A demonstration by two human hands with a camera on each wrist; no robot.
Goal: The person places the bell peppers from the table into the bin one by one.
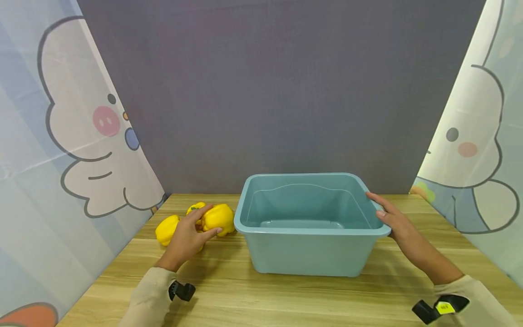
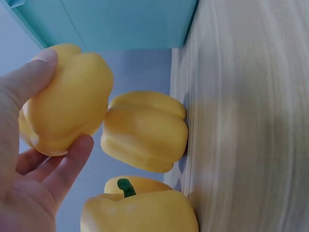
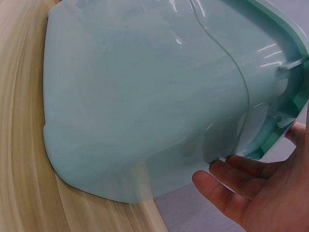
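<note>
My left hand [image 1: 188, 238] holds a yellow bell pepper [image 1: 219, 219] between thumb and fingers. In the left wrist view this pepper [image 2: 72, 96] is off the table, beside the teal plastic tub [image 1: 306, 254]. Other yellow bell peppers lie about the hand: one to its left [image 1: 167, 230], and one with a green stem [image 1: 197, 207] behind it, partly covered by the fingers. The tub stands upright, and no thing shows inside it. At its right rim, my right hand [image 1: 402, 231] grips the edge. The right wrist view shows its fingertips [image 3: 207, 186] against the outer wall below the rim.
The wooden table [image 1: 212, 295] runs under everything. A dark grey panel [image 1: 278, 100] rises behind the table's back edge. Cloth with cartoon figures [image 1: 86, 122] hangs at the left side, and similar cloth [image 1: 474, 145] at the right.
</note>
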